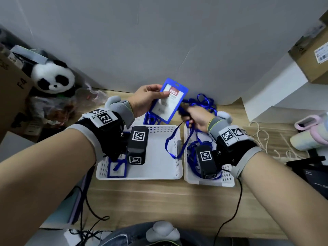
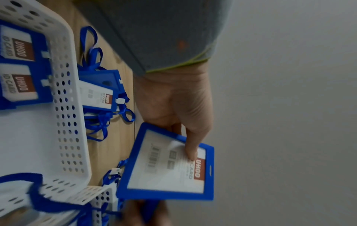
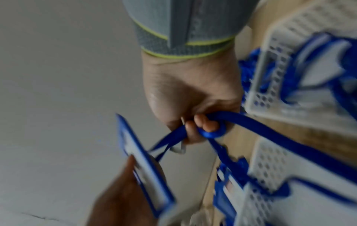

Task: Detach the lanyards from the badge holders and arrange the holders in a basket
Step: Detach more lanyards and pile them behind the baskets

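My left hand (image 1: 147,98) pinches a blue badge holder (image 1: 170,102) with a white card, raised above the table behind the left white basket (image 1: 159,174). The holder's top slot (image 2: 210,170) is empty and my thumb (image 2: 191,145) lies on the card. My right hand (image 1: 193,117) grips a blue lanyard (image 1: 173,148), whose loop droops over the left basket's right wall. The lanyard's metal clip (image 3: 178,149) hangs free by my fingers. Badge holders (image 2: 19,85) lie in the left basket, and lanyards (image 1: 193,157) lie in the right basket (image 1: 227,181).
More badge holders with lanyards (image 2: 98,94) lie on the wooden table behind the left basket, beside a tangle of lanyards (image 1: 204,102). A grey wall stands close behind. A panda plush (image 1: 53,77) and cardboard box are at left; cords (image 1: 262,137) and a box (image 1: 312,55) at right.
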`<state>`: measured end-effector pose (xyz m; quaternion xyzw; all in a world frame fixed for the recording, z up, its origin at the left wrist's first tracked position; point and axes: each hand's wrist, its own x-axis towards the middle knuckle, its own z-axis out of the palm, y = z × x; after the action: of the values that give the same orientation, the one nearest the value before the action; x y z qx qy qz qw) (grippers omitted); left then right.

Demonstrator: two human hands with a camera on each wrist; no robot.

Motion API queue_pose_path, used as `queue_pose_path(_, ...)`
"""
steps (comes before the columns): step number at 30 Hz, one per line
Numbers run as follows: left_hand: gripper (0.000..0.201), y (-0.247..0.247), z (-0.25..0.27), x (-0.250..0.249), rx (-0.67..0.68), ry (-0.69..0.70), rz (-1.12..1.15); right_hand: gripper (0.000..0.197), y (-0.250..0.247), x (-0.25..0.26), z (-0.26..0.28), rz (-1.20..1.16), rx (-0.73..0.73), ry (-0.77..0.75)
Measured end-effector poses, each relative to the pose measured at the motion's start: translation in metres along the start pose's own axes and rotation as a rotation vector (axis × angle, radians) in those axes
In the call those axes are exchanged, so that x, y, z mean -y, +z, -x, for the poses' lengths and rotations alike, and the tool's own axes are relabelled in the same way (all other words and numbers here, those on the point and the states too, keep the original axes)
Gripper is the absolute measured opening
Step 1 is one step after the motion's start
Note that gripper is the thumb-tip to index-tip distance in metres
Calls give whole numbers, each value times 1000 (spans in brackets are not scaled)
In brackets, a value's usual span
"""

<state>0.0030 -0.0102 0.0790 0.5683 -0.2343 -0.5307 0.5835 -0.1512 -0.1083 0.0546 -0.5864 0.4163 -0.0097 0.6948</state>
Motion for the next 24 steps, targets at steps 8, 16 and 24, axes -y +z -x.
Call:
queue_pose_path(8,10,-15,-28,32,-252,-170,-69,26,-55,51,-29,-404,-401,-394)
queue_pose_path(16,36,2,-47,48,-278,-321,-117,28,-84,28,-66,-44,-624,-330)
queue_pose_path(24,33,13,-66,65,-266,-411,-147,34,-98,-14,-101,77,-407,111)
